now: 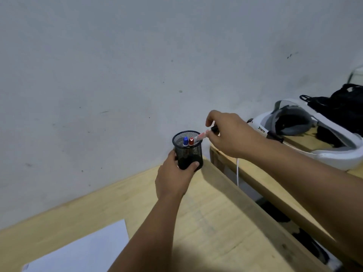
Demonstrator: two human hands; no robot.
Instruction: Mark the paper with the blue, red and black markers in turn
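Note:
A black mesh pen cup [188, 149] stands at the far corner of the wooden table, and my left hand [174, 175] is wrapped around its lower part. The blue marker [185, 141] and the red marker [191, 141] stand upright inside it, caps up. My right hand [229, 134] grips a third marker [205, 134] with a black cap and a reddish-white barrel, slanted over the cup's right rim with its lower end inside. The white paper [86, 250] lies flat at the near left of the table.
The wooden table [206, 222] ends in a raised right edge. Beyond a gap stands a second wooden surface [253, 173] carrying a white helmet [306, 134] and a black bag [341, 108]. A grey wall runs close behind the cup.

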